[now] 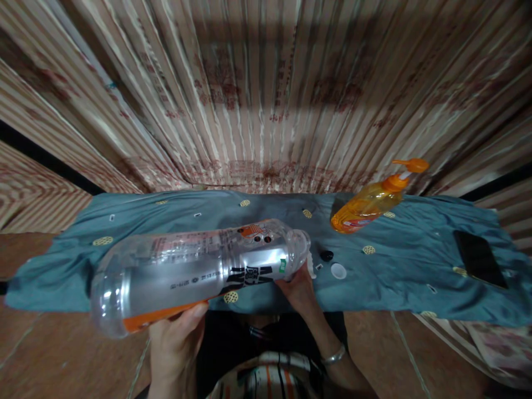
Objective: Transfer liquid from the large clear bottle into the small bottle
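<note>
I hold a large clear plastic bottle (199,269) with a silver and orange label sideways above a teal cloth (399,266). My left hand (177,338) cups the bottle's body from below, fingers wrapped round it. My right hand (300,288) grips it at the neck end, where something white shows between the fingers. A white cap (338,271) and a small black object (327,255) lie on the cloth just right of the neck.
An orange pump bottle (372,202) stands tilted at the back right of the cloth. A dark phone (480,259) lies at the far right. Striped cardboard walls rise behind. Brown tiled floor (62,349) runs below the cloth.
</note>
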